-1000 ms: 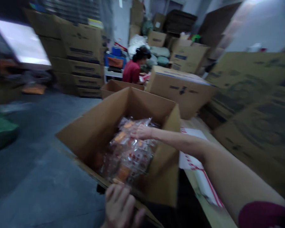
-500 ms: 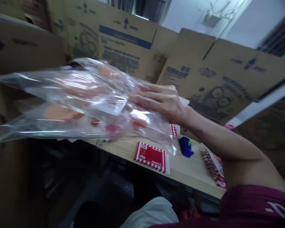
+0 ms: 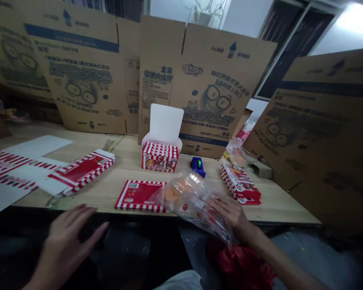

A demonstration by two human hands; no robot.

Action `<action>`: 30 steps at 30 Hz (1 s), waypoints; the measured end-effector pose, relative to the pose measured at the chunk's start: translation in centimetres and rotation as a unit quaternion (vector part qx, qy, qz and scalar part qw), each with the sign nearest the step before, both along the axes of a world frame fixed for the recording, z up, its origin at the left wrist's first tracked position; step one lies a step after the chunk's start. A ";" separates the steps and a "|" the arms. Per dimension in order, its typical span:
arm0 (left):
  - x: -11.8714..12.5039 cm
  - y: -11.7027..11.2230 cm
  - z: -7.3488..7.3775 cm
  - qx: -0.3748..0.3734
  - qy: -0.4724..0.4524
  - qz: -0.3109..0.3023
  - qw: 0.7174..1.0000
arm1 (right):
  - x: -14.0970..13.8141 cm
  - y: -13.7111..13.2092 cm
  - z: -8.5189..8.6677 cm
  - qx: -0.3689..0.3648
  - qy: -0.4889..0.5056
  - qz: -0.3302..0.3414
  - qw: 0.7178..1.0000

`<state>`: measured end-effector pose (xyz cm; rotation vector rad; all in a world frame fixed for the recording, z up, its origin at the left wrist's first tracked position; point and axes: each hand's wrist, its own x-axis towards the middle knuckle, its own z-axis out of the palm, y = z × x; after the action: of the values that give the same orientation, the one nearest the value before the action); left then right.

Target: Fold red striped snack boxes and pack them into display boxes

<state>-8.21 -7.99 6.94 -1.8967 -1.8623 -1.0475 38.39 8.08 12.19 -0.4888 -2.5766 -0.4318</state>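
Your right hand (image 3: 228, 211) has its fingers closed on the clear plastic bags (image 3: 181, 193) of orange pieces, right at the table's (image 3: 284, 207) front edge, overlapping the end of the flat red-and-white carton (image 3: 140, 193)! Over on your left, the left hand (image 3: 68, 235) hangs bare with fingers spread, just short of the edge, while the open-lidded striped box (image 3: 160, 157) stands behind, beside the blue tape dispenser (image 3: 198, 167).

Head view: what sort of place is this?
Probably a packing workshop: printed cardboard cartons stand behind a worktable bearing red-and-white striped boxes, and the right hand holds clear plastic packaging.
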 end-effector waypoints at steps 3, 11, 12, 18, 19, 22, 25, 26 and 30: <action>6.3 5.5 -1.4 -0.049 -0.028 -0.105 0.993 | 3.8 0.5 -5.4 0.002 -0.012 -0.043 0.999; 12.4 15.0 -2.5 -0.357 0.061 -0.185 0.914 | 9.4 5.7 -11.1 -0.070 -0.121 -0.067 0.988; 11.4 15.9 -2.5 -0.385 0.101 -0.185 0.898 | 9.7 6.4 -10.8 -0.088 -0.143 -0.068 0.983; 6.0 19.5 -4.0 -0.460 0.234 -0.185 0.836 | 10.8 8.7 -7.4 -0.216 -0.246 -0.066 0.942; 5.5 19.9 -4.4 -0.466 0.238 -0.189 0.831 | 10.9 8.7 -6.9 -0.242 -0.259 -0.066 0.933; 4.8 20.5 -5.3 -0.466 0.231 -0.206 0.829 | 10.7 8.2 -5.3 -0.303 -0.274 -0.067 0.910; 4.9 20.3 -5.3 -0.437 0.212 -0.221 0.846 | 9.0 6.9 -3.8 -0.344 -0.203 -0.084 0.913; 5.0 20.2 -5.2 -0.428 0.206 -0.221 0.852 | 7.9 6.3 -3.6 -0.356 -0.155 -0.097 0.916; 5.7 18.9 -4.7 -0.397 0.189 -0.196 0.876 | 2.3 4.9 -4.8 -0.377 0.004 -0.183 0.908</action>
<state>-2.50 10.94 2.28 -2.7516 -1.8423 0.1170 40.67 13.03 7.40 -1.2387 -2.5659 0.4903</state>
